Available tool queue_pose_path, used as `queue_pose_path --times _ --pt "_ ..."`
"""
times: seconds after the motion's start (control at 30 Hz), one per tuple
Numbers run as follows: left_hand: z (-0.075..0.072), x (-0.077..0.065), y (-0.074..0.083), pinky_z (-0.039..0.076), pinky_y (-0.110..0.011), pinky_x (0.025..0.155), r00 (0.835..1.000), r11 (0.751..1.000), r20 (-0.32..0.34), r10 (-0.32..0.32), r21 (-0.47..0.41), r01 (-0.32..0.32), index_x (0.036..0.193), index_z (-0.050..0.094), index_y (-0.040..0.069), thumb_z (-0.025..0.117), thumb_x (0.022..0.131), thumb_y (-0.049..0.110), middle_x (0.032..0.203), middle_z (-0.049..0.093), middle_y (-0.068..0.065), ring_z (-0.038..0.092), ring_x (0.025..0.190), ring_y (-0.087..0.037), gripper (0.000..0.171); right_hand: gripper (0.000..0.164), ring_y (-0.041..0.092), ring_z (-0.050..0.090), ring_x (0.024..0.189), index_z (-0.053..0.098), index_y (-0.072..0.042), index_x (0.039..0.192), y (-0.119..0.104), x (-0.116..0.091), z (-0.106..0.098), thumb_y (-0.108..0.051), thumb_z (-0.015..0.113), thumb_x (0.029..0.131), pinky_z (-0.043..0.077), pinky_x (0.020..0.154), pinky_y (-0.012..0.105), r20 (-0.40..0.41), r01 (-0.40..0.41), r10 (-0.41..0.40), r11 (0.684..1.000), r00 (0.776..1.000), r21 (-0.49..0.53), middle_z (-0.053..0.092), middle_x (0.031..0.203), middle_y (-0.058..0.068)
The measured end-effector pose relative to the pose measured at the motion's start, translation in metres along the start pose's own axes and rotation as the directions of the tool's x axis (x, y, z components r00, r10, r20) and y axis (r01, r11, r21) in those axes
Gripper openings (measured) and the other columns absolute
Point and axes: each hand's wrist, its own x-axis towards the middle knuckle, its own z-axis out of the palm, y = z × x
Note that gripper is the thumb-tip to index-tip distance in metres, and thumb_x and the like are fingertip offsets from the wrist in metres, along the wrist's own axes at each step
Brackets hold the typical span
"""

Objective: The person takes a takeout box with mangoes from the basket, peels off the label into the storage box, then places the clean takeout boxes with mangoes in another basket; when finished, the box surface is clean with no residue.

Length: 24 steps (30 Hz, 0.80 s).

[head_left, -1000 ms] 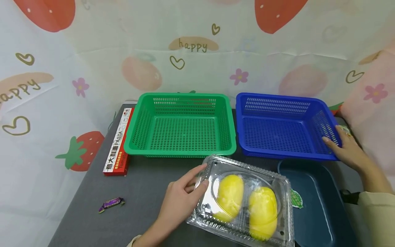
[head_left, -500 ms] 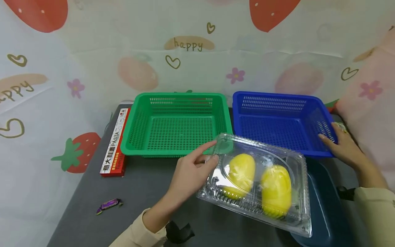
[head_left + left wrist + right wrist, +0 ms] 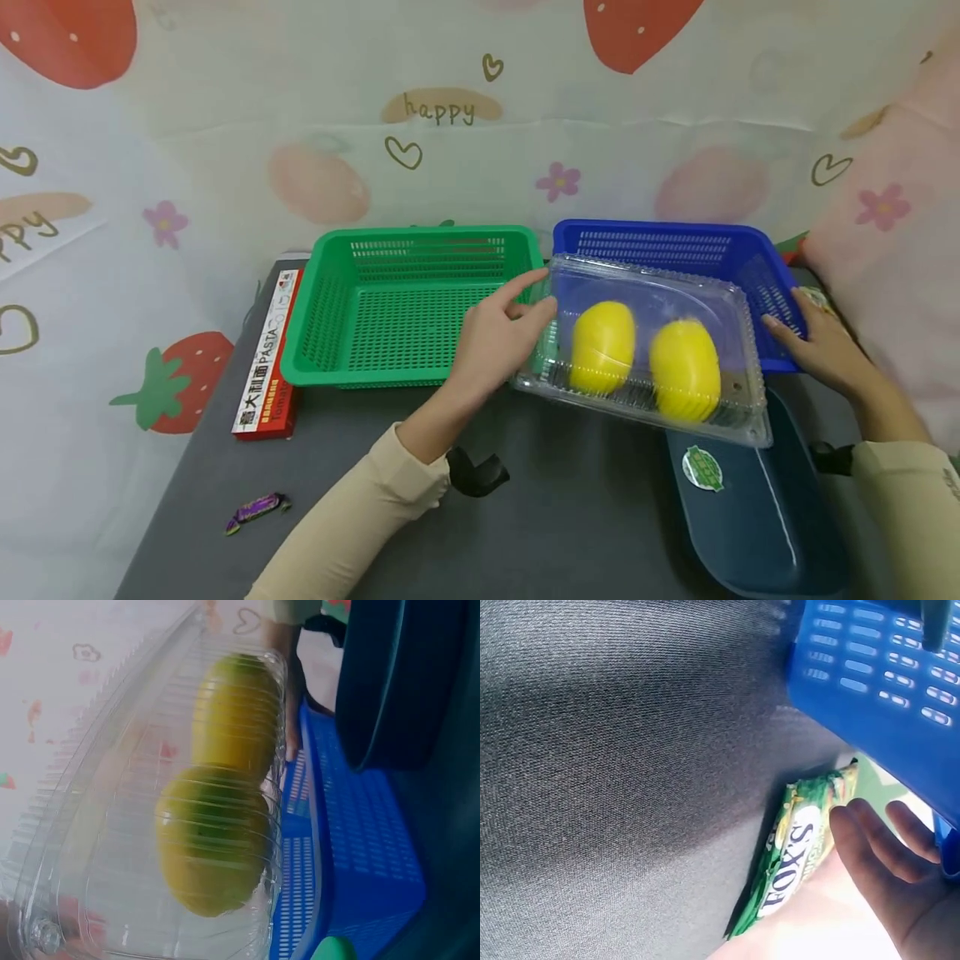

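Observation:
With thumb and fingers at its left edge, my left hand (image 3: 498, 337) holds a clear plastic clamshell container (image 3: 645, 287). The container hangs tilted over the front of the blue basket (image 3: 660, 233). Inside lie two yellow fruits that look like mangoes (image 3: 603, 346); the left wrist view shows greenish patches on the mangoes (image 3: 214, 840) through the ribbed plastic. My right hand (image 3: 828, 358) grips the basket's right rim, thumb inside and fingers outside. From the right wrist, the right hand's fingers (image 3: 877, 862) appear outside the basket wall (image 3: 862, 690), close to a green FOX'S packet (image 3: 795, 851).
A green basket (image 3: 408, 235) stands left of the blue one, with a red and white pasta box (image 3: 270, 358) beside it. A purple-wrapped candy (image 3: 257, 511) lies at front left. A dark blue tray (image 3: 750, 508) sits at front right, below the container.
My left hand has lifted the container up and forward from above the dark tray to over the blue basket's front. The right hand stays at the basket's rim. The head view has shifted slightly.

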Motion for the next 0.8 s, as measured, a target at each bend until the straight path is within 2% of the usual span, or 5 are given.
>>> queue_pose_path --times 0.1,0.37,0.6,0.7,0.8 --pt "0.010 0.015 0.007 0.022 -0.027 0.037 1.000 1.000 -0.013 -0.003 0.029 0.003 0.135 0.053 0.036 0.057 0.092 0.040 0.048 0.037 0.000 0.027 0.038 -0.017 0.043 0.076 0.062 0.028 0.121 0.000 0.001 0.152 0.000 0.001 -0.001 -0.041 0.038 0.101 0.023 0.094 0.075 -0.003 -0.003 0.003 1.000 1.000 0.012 0.022 0.141 0.045" --pt "0.035 0.050 0.017 0.021 -0.025 0.035 1.000 0.997 -0.010 -0.022 0.071 0.023 0.134 0.054 0.034 0.054 0.093 0.038 0.048 0.034 0.003 0.028 0.038 -0.016 0.042 0.059 0.061 0.016 0.131 0.004 0.006 0.150 0.000 0.000 -0.003 -0.033 0.011 0.106 0.010 0.107 0.068 -0.012 0.032 -0.030 0.992 0.999 0.123 0.014 0.144 0.045" --pt "0.060 0.080 0.016 0.039 -0.027 0.036 0.988 0.986 -0.018 -0.152 0.068 0.153 0.134 0.053 0.037 0.055 0.092 0.038 0.049 0.032 0.004 0.029 0.036 -0.013 0.042 0.062 0.049 0.000 0.137 -0.004 0.007 0.149 0.001 -0.002 -0.003 -0.034 -0.007 0.103 -0.005 0.113 0.054 0.032 0.042 -0.055 0.949 0.998 0.313 -0.005 0.151 0.037" --pt "0.074 0.092 0.014 0.047 -0.031 0.040 0.981 0.980 -0.020 -0.191 0.045 0.192 0.136 0.052 0.037 0.055 0.092 0.037 0.049 0.032 0.004 0.028 0.036 -0.012 0.044 0.062 0.045 -0.010 0.140 -0.007 0.008 0.148 0.004 -0.003 -0.004 -0.034 -0.008 0.102 -0.011 0.114 0.048 0.038 0.048 -0.065 0.940 0.997 0.337 -0.010 0.152 0.033" --pt "0.089 0.104 0.010 0.049 -0.032 0.040 0.977 0.976 -0.037 -0.209 0.047 0.211 0.137 0.051 0.035 0.054 0.093 0.037 0.049 0.035 0.003 0.028 0.035 -0.011 0.045 0.060 0.047 -0.009 0.140 -0.005 0.007 0.148 0.006 -0.003 -0.005 -0.032 -0.004 0.104 -0.008 0.114 0.052 0.027 0.044 -0.054 0.961 0.998 0.274 -0.007 0.152 0.034"
